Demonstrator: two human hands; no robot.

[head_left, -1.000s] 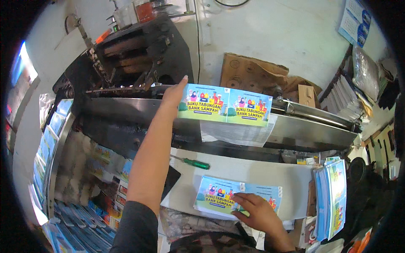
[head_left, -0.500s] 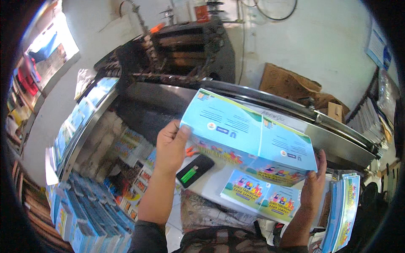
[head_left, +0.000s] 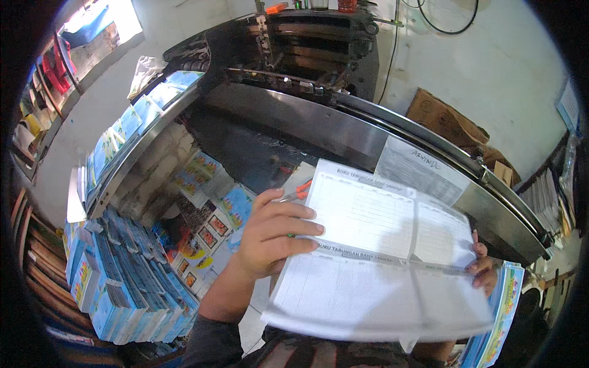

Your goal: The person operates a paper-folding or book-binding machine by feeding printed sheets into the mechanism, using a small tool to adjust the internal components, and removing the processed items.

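Observation:
An opened printed booklet (head_left: 374, 294) with white pages and ruled tables lies across both my hands, creased down its middle. My left hand (head_left: 267, 236) grips its left edge, fingers on top of the page and the thumb out of sight. On the right edge, the fingers of my right hand (head_left: 482, 265) curl over the paper; the rest of that hand is behind the sheet. Scissors with orange handles (head_left: 302, 190) show just beyond my left fingers. The pages cover most of the work surface below them.
Tall stacks of blue booklets (head_left: 132, 288) stand at the left, and another stack (head_left: 500, 313) at the right. More lie along a metal ledge (head_left: 132, 150). A handwritten sheet (head_left: 423, 168) rests on the metal machine frame (head_left: 343, 132). Cardboard (head_left: 445, 116) leans against the wall.
The blue-covered booklet sheet has been turned and opened, so white table pages now face up. It has come lower and nearer to me. The view has shifted; the phone is now mostly covered.

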